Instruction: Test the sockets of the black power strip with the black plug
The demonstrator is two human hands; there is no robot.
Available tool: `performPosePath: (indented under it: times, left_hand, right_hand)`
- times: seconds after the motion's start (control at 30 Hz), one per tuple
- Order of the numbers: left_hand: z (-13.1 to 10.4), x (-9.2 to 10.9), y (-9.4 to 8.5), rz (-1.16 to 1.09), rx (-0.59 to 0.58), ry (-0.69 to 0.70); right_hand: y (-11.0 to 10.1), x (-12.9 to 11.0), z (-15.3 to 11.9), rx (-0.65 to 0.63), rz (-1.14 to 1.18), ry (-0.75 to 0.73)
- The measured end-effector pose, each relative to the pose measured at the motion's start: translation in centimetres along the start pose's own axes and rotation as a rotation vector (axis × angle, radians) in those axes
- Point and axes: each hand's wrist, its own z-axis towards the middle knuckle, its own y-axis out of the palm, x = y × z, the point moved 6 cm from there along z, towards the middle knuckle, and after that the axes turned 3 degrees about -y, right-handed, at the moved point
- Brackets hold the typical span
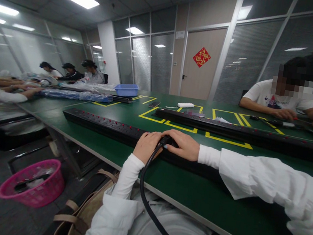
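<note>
A long black power strip (105, 124) with a row of sockets and small red parts lies along the near edge of the green table (88, 140). My left hand (148, 144) rests over the strip, its fingers wrapped round the end of a thick black cable (145, 194). From the right, my right hand (183, 145) closes on the same cable end, its thumb against it. The cable's plug is mostly hidden between both hands. From there the cable loops down over the table edge to my lap.
Behind lies a second black strip (231, 129), near yellow tape outlines and a white power strip (185, 105). A blue bin (126, 89) stands farther back. Opposite right, a person works; others sit left. A pink basket (34, 189) is on the floor.
</note>
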Motion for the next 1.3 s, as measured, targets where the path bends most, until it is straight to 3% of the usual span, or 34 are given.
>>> performPosePath:
  times: [0.63, 0.97, 1.3]
  left_hand:
    - [-0.15, -0.07, 0.26, -0.022, 0.028, -0.015]
    - [-0.13, -0.11, -0.03, -0.002, 0.022, -0.052]
    - [-0.15, -0.48, 0.1, 0.029, -0.006, -0.098]
  right_hand:
    - [0.32, 0.22, 0.13, 0.001, -0.072, 0.027]
    - [-0.07, 0.2, 0.01, 0.013, 0.033, 0.047]
    - [0.22, 0.08, 0.14, 0.016, 0.031, -0.036]
